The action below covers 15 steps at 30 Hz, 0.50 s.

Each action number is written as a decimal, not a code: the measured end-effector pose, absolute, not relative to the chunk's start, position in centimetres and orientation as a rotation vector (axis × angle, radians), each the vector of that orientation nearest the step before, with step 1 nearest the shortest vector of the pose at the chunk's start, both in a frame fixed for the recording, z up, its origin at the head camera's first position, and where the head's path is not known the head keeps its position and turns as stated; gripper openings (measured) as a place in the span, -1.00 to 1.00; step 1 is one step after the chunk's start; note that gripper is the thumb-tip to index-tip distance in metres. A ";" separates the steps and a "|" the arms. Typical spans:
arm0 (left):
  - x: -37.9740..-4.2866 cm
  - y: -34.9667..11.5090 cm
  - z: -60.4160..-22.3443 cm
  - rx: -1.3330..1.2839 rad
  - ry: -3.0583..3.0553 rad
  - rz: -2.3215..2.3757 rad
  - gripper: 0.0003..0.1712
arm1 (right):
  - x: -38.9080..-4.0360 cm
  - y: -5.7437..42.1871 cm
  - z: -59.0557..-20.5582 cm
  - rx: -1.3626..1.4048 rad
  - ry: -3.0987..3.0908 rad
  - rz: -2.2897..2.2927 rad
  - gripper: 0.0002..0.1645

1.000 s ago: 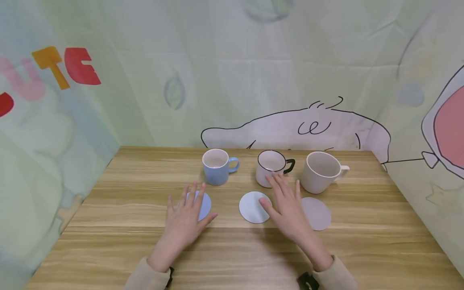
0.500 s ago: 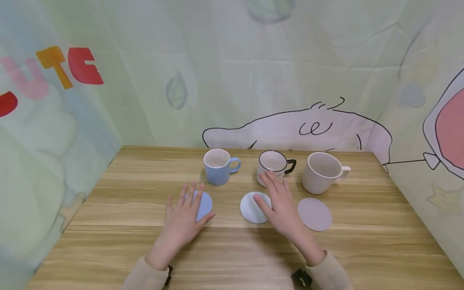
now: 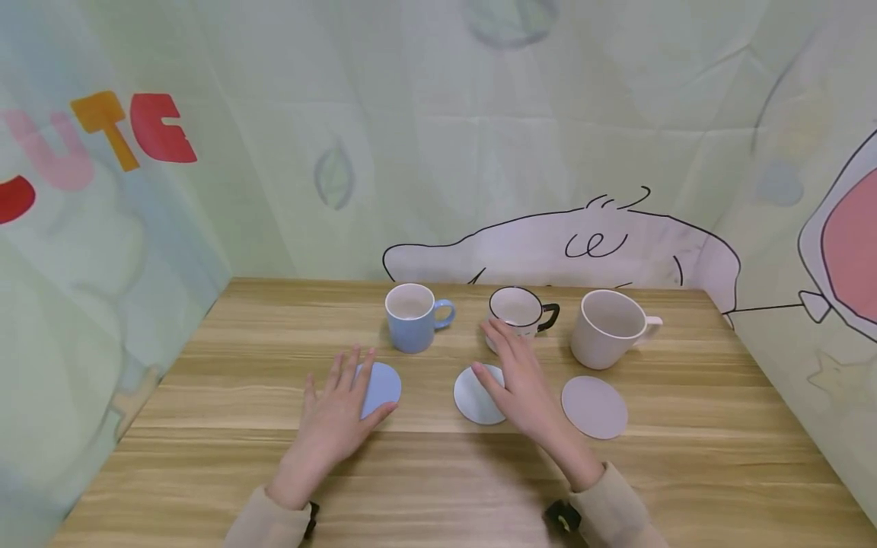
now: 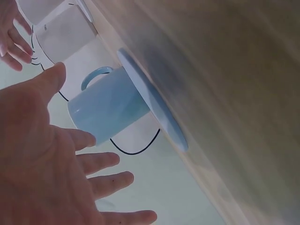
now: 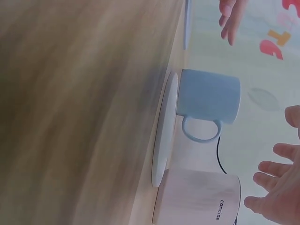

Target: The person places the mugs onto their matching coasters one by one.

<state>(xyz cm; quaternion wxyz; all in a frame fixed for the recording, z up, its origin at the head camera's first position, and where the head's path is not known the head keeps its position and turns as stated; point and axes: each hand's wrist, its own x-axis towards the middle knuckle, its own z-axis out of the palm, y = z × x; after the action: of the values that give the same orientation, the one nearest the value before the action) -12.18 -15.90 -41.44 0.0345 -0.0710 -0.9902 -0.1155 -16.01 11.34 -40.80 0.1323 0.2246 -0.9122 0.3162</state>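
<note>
My left hand (image 3: 333, 418) hovers above the table with fingers spread, partly over the blue coaster (image 3: 381, 390). Behind that coaster stands a blue mug (image 3: 409, 327), its handle to the right. My right hand (image 3: 526, 392) is also held in the air, fingers extended, hiding part of the white coaster (image 3: 476, 399) and the lower front of a white mug (image 3: 514, 306) with a black rim and black handle. In the right wrist view that white mug (image 5: 197, 197) bears the word "concise". Neither hand holds or touches anything.
At the right stands a larger pale mug (image 3: 603, 335), with a pale mauve coaster (image 3: 594, 407) in front of it. The wooden table (image 3: 438, 487) ends at a printed fabric backdrop (image 3: 411, 167), which also runs along both sides.
My right hand has drifted left, baring the whole mauve coaster. My left hand has shifted slightly left, so more of the blue coaster shows. Mugs and coasters stay in place.
</note>
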 end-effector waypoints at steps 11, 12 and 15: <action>-12.4 -17.2 -41.4 -0.252 -3.076 -0.335 0.00 | -17.0 10.5 -41.2 0.644 -2.652 0.966 -0.31; -12.4 -17.3 -41.4 -0.252 -3.076 -0.340 0.00 | -17.1 10.5 -41.2 0.641 -2.654 0.967 -0.32; -12.4 -17.4 -41.4 -0.253 -3.076 -0.352 0.00 | -17.3 10.3 -41.3 0.622 -2.663 0.979 -0.31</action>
<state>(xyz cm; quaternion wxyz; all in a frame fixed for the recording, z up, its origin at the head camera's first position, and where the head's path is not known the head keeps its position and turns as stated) -12.36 -17.41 -41.37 0.0175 -0.0813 -0.9901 -0.1134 -17.31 10.32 -41.26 0.1184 0.2125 -0.9103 0.3348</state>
